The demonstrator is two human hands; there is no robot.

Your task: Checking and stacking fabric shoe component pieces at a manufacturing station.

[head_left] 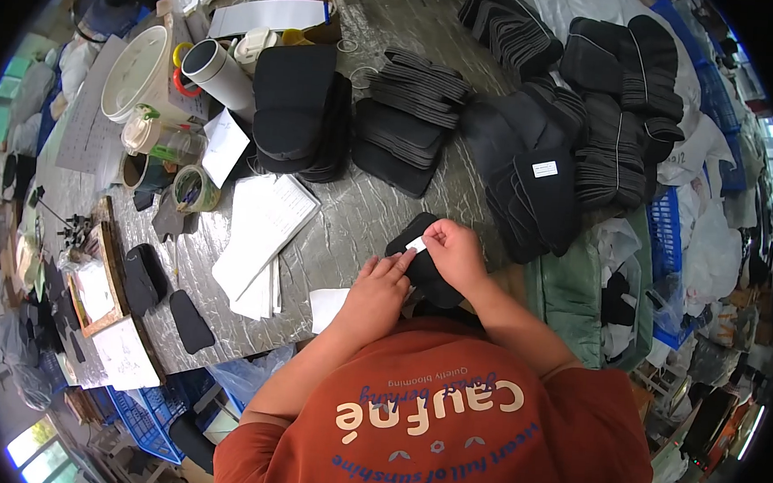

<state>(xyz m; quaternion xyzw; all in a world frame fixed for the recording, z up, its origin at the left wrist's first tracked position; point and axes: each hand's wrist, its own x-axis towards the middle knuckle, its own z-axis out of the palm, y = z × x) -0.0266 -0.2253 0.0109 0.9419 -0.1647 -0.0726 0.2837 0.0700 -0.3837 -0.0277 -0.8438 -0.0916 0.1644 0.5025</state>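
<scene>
On the table close to my body lies a black fabric pad (411,229), shaped like a flat insole or cuff piece. Across its upper face sits a small white label (416,244). My right hand (453,255) pinches the label's edge between thumb and fingertips. From the other side, my left hand (382,284) rests with its fingers stretched flat on the pad, the fingertips touching the label's lower left end. Part of the pad is hidden under both hands. A white paper sheet (326,309) lies just left of my left wrist.
Stacks of black pads (293,103) stand beyond my hands, with more stacked pads (401,141) beside them. One pile at right carries a white label (544,169). White papers (262,225), a white cup (215,73) and jars (197,190) occupy the left. A green bag (569,297) hangs at the right edge.
</scene>
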